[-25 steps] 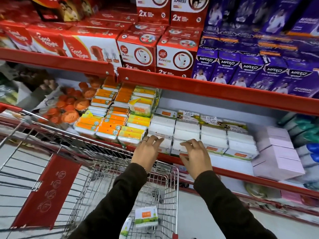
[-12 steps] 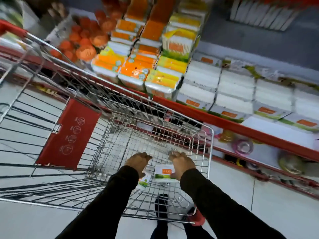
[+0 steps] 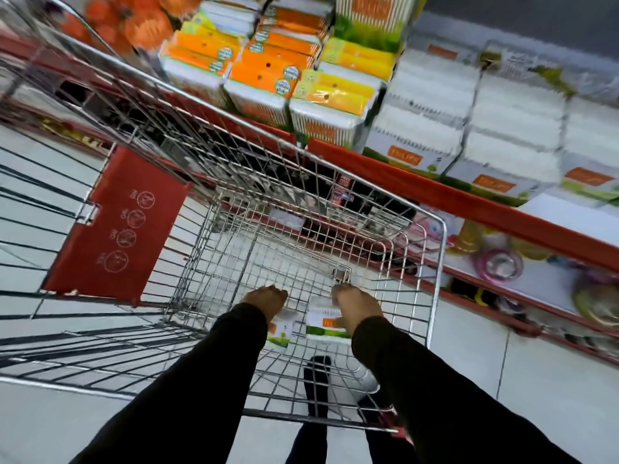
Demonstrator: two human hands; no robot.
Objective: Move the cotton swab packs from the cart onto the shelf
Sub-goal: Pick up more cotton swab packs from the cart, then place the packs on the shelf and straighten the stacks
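Observation:
Both my arms reach down into the wire cart. My right hand grips a white cotton swab pack with an orange label and green edge near the cart floor. My left hand closes over a second such pack, partly hidden beneath my wrist. Above the cart, the red-edged shelf carries rows of matching white swab packs, blurred by motion.
Orange and yellow topped swab packs stand left of the white ones on the same shelf. A red child-seat flap hangs in the cart at left. A lower shelf with round coloured items sits right of the cart. My feet show on the tiled floor.
My hands left the shelf's white packs and dropped into the cart. Each now closes on a pack at the bottom, and the view has tilted down.

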